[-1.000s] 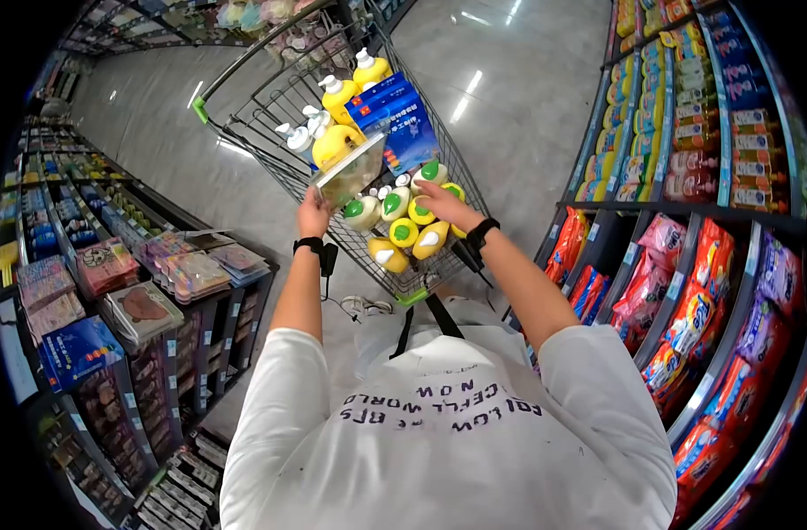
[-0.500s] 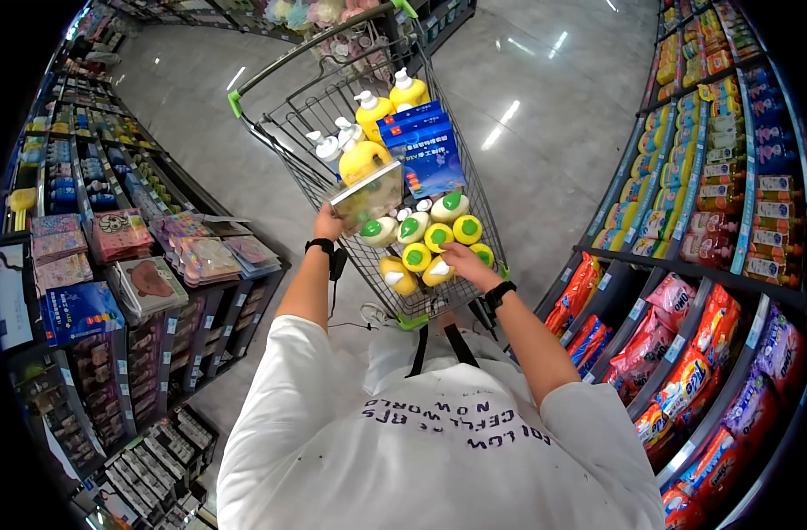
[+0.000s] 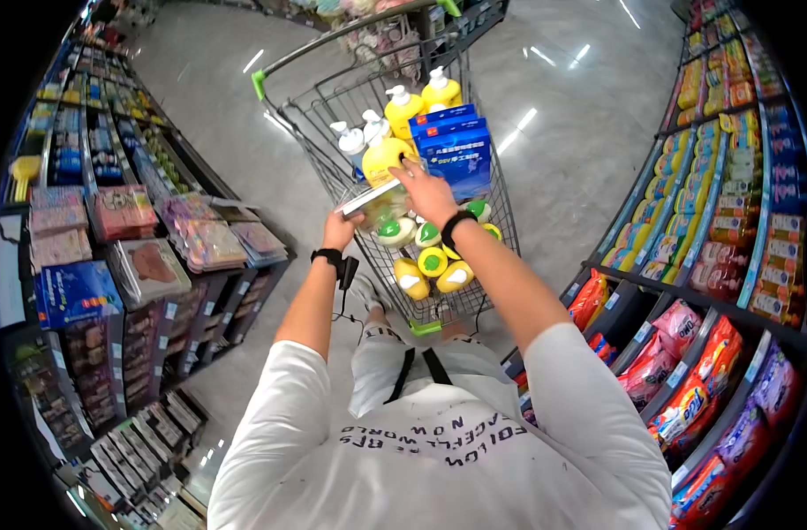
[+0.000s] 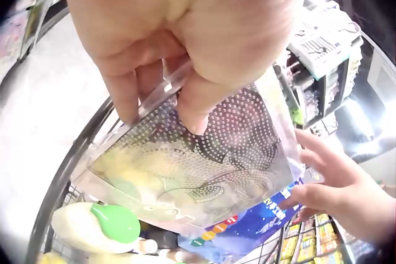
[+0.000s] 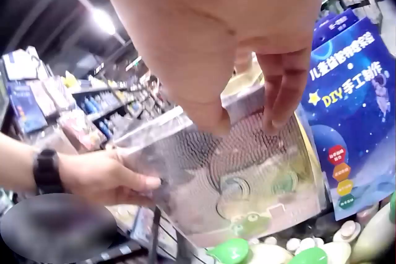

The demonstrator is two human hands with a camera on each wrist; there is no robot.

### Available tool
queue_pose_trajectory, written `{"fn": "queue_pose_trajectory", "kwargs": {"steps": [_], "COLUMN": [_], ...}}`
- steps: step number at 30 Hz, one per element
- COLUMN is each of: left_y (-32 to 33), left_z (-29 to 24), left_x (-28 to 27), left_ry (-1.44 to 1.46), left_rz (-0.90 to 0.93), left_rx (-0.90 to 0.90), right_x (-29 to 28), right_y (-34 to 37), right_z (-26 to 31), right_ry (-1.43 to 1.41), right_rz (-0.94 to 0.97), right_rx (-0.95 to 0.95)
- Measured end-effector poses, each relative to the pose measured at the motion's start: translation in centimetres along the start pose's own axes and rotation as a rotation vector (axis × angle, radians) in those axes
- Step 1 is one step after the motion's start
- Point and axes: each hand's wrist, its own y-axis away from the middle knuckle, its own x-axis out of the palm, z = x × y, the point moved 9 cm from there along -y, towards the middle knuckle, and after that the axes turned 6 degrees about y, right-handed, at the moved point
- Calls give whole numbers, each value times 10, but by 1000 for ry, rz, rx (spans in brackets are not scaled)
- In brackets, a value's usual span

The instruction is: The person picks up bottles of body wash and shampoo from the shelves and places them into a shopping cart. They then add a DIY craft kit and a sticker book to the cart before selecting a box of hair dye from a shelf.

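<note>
My left hand [image 3: 338, 231] grips the near edge of a flat, clear-wrapped craft packet [image 4: 185, 159], its thumb on the dotted picture. The packet is held tilted over the shopping cart [image 3: 412, 311]. My right hand [image 3: 428, 196] is at the packet's far edge. In the right wrist view its thumb and fingers are spread in front of the picture. Below are several cream and yellow bottles with green caps [image 3: 433, 263]. Beyond the packet stand blue DIY boxes [image 3: 461, 163] and yellow pump bottles [image 3: 403, 106].
On the left, a low shelf holds stacked craft packets [image 3: 147, 269] and a blue box [image 3: 77, 294]. Right-hand shelves carry detergent bags [image 3: 704, 380] and rows of bottles [image 3: 673, 199]. White-topped pump bottles [image 3: 349, 141] stand in the cart's left side. Grey floor [image 3: 562, 115] lies beyond the cart.
My right hand has moved from over the green-capped bottles up and left to the packet's far edge. My left hand keeps hold of the packet. The head view has shifted.
</note>
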Motion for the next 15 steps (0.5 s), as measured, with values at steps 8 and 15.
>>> {"fn": "queue_pose_trajectory", "kwargs": {"steps": [8, 15], "left_y": [16, 75], "left_z": [-61, -27], "left_x": [-33, -118], "left_ry": [-155, -84], "left_rz": [-160, -47], "left_rx": [215, 161], "right_x": [71, 89], "right_y": [-66, -71], "right_z": [-13, -28], "right_ry": [465, 429], "right_rz": [172, 39], "right_rx": [37, -23]}}
